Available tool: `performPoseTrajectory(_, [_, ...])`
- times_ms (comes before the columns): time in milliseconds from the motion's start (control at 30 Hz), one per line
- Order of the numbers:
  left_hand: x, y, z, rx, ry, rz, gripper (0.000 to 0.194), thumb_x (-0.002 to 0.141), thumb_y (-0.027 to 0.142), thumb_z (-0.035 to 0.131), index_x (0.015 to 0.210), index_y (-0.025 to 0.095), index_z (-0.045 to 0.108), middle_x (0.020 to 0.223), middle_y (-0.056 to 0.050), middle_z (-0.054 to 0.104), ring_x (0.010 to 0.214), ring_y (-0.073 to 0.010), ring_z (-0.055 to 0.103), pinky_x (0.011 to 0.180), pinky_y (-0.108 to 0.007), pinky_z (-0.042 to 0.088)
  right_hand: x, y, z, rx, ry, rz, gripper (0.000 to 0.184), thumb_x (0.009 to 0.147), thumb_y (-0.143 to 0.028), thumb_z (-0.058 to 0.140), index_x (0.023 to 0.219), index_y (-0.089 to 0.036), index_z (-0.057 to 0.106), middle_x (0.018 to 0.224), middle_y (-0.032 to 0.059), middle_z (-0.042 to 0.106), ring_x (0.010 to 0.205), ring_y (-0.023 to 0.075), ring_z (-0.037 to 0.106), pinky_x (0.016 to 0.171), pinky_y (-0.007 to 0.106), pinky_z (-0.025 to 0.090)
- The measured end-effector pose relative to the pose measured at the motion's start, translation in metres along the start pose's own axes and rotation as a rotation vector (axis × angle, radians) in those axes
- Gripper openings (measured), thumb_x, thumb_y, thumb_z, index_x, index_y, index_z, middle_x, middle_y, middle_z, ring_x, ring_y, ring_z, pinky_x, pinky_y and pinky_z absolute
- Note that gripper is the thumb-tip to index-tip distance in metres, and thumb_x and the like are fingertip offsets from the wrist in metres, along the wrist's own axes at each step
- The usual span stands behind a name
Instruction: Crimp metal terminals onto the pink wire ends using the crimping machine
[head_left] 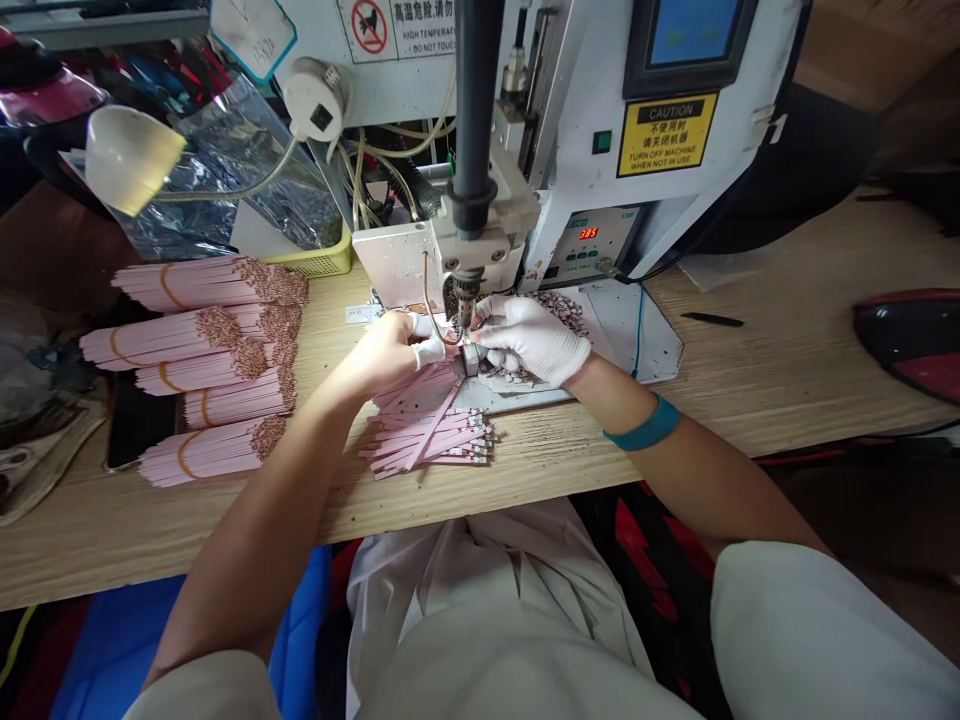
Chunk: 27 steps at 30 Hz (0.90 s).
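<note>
My left hand (394, 345), bare with white finger cots, pinches a pink strip (442, 375) and holds its end under the machine's soldering head (465, 292). My right hand (534, 338), in a white glove, is closed beside the head on a small part I cannot make out. A loose pile of pink strips with metal ends (435, 435) lies on the wooden table (750, 380) just below my hands.
Banded bundles of pink strips (210, 370) are stacked at left. The white machine (600, 120) with a yellow caution label (666, 133) and red readout stands behind. A lamp (127, 155), plastic bags (240, 170), a black pen (712, 320) and a red-black object (911, 340) surround.
</note>
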<state>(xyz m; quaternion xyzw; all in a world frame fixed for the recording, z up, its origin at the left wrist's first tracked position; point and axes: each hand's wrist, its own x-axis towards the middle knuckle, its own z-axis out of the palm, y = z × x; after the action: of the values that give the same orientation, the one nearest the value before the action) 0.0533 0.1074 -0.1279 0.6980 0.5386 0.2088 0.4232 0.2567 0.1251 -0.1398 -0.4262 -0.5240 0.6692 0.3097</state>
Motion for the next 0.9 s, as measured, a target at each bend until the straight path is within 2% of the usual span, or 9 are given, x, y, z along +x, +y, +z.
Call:
performPoseTrajectory(167, [0.0, 0.003, 0.001, 0.021, 0.026, 0.003, 0.011, 0.067, 0.025, 0.056, 0.064, 0.014, 0.059, 0.061, 0.003, 0.051, 0.055, -0.0096, 0.04, 0.053, -0.023, 0.029, 0.0, 0.0, 0.001, 0.001, 0.005, -0.006, 0.015, 0.077, -0.009, 0.067, 0.083, -0.016, 0.055, 0.055, -0.0039, 0.051, 0.039, 0.006, 0.047, 0.028, 0.014, 0.029])
performPoseTrajectory(400, [-0.001, 0.002, 0.001, -0.006, 0.017, -0.021, 0.011, 0.067, 0.025, 0.055, 0.061, 0.015, 0.053, 0.057, 0.004, 0.044, 0.052, -0.008, 0.035, 0.053, -0.023, 0.027, 0.0, -0.001, 0.0, 0.011, 0.004, -0.004, 0.014, 0.077, -0.007, 0.063, 0.083, -0.016, 0.054, 0.055, -0.0039, 0.052, 0.038, 0.0058, 0.046, 0.027, 0.014, 0.029])
performPoseTrajectory(633, [-0.001, 0.005, 0.0, -0.012, 0.038, -0.017, 0.015, 0.066, 0.029, 0.059, 0.063, 0.014, 0.061, 0.06, 0.002, 0.055, 0.055, -0.0113, 0.044, 0.053, -0.024, 0.033, -0.002, -0.003, -0.002, -0.036, -0.019, -0.029, 0.015, 0.078, -0.013, 0.066, 0.085, -0.017, 0.053, 0.057, -0.0027, 0.054, 0.04, 0.0067, 0.047, 0.03, 0.016, 0.03])
performPoseTrajectory(700, [-0.005, 0.009, -0.004, 0.001, 0.016, 0.001, 0.015, 0.068, 0.028, 0.058, 0.064, 0.014, 0.062, 0.062, 0.001, 0.055, 0.055, -0.0108, 0.044, 0.053, -0.024, 0.033, -0.006, -0.008, -0.009, -0.149, 0.014, -0.072, 0.012, 0.08, -0.018, 0.065, 0.087, -0.017, 0.055, 0.057, -0.0031, 0.053, 0.041, 0.0075, 0.047, 0.032, 0.018, 0.032])
performPoseTrajectory(767, [-0.013, 0.015, -0.008, 0.081, -0.044, 0.037, 0.016, 0.07, 0.028, 0.057, 0.066, 0.014, 0.064, 0.061, 0.001, 0.055, 0.055, -0.0104, 0.043, 0.052, -0.023, 0.032, -0.011, -0.014, -0.018, -0.374, 0.04, -0.148, 0.009, 0.081, -0.021, 0.064, 0.086, -0.016, 0.06, 0.06, -0.0018, 0.057, 0.043, 0.0082, 0.048, 0.038, 0.021, 0.035])
performPoseTrajectory(833, [-0.023, 0.022, -0.008, 0.27, -0.125, 0.07, 0.017, 0.072, 0.027, 0.055, 0.068, 0.015, 0.067, 0.057, 0.0, 0.053, 0.052, -0.0105, 0.042, 0.051, -0.023, 0.031, -0.016, -0.019, -0.024, -0.656, 0.015, -0.247, 0.006, 0.078, -0.022, 0.066, 0.081, -0.016, 0.066, 0.069, 0.0007, 0.064, 0.054, 0.0103, 0.055, 0.05, 0.023, 0.041])
performPoseTrajectory(900, [-0.032, 0.028, -0.003, 0.509, -0.168, 0.043, 0.019, 0.072, 0.022, 0.053, 0.074, 0.018, 0.071, 0.056, 0.0, 0.054, 0.05, -0.0112, 0.041, 0.05, -0.024, 0.03, -0.019, -0.02, -0.026, -0.885, -0.047, -0.317, 0.006, 0.075, -0.021, 0.067, 0.079, -0.018, 0.071, 0.078, 0.0013, 0.069, 0.069, 0.0135, 0.06, 0.063, 0.025, 0.043])
